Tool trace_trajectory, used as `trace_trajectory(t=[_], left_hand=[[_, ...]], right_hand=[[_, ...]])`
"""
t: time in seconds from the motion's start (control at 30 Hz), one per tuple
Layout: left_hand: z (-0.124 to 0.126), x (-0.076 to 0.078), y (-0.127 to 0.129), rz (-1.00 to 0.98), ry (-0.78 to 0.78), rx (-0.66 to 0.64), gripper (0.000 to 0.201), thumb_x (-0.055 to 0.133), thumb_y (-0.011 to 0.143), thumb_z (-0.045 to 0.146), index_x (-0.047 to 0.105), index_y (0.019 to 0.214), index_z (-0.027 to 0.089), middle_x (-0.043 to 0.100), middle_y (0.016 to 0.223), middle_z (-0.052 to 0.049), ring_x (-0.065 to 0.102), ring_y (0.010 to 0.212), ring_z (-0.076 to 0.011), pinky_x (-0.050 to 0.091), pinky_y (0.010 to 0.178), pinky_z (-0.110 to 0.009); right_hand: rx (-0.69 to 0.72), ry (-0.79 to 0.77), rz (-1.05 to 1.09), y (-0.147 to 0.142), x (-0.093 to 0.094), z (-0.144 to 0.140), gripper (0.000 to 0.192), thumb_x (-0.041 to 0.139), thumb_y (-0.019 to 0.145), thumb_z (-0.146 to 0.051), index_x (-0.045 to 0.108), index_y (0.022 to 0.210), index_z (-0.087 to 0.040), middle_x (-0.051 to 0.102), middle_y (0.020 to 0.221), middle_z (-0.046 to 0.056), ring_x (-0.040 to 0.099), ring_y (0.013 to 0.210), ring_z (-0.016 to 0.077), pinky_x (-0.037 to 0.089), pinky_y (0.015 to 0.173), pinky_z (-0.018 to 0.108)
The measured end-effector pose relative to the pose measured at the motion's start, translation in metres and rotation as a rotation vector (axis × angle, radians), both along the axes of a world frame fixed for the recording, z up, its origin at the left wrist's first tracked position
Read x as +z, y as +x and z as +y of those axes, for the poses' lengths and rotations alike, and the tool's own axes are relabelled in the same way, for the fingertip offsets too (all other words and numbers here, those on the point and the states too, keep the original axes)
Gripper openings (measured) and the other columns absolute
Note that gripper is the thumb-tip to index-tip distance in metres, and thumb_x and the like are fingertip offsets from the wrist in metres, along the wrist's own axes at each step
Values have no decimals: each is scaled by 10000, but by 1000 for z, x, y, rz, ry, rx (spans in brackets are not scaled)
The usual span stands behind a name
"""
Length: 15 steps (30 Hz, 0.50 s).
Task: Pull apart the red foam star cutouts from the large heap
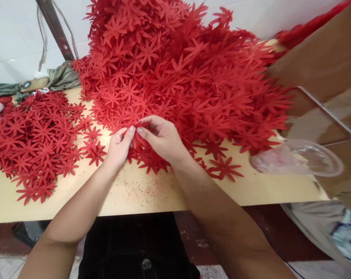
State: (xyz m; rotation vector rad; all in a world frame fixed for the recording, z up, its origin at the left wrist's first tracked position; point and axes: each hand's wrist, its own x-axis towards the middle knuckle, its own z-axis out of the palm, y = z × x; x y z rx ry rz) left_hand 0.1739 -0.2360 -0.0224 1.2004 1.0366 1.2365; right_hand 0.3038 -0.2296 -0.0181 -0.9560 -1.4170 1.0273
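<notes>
My left hand (120, 144) and my right hand (161, 138) meet at the front edge of a tall heap of red flower-shaped cutouts (175, 85). Thumb and fingers of each hand are pinched together on a red flower cutout (138, 142), whose petals show between and below the fingertips. It overlaps the heap behind, so its full outline is hard to make out. A smaller pile of the same red cutouts (38, 139) lies to the left. Loose ones rest between the two piles and right of my right forearm.
Red crumbs (144, 192) dot the pale tabletop (120, 201) near its front edge. A clear plastic container (297, 159) lies at the right, beside a brown cardboard box (326, 77). At the back left are a crumpled grey-green cloth (63, 75) and a metal upright (56, 29).
</notes>
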Motion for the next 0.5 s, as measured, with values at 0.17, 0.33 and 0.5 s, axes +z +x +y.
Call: trace_trajectory(t=[0.17,0.33,0.5], left_hand=[[-2,3,4,30,33,-60,442,714,657,577,524,662,178,459,552,67,392,519,-54,342,516,-208],[-2,6,4,34,25,-48,407,746,631,527,542,662,176,480,544,72,398,508,-49,355,526,-205],[-1,4,3,7,-3,-35,345,756,634,463,571,703,180,520,561,66,446,537,-59,377,547,-207]], right_hand=[[-118,51,142,1,-1,1,212,706,727,-404,630,760,-209,641,701,-14,584,651,106,503,635,261],[-316,178,90,5,-9,9,184,627,810,-410,613,798,-226,624,730,-4,586,668,117,507,633,275],[-633,306,-53,41,-24,31,257,522,876,-396,557,1086,-253,617,1022,72,625,874,177,544,733,365]])
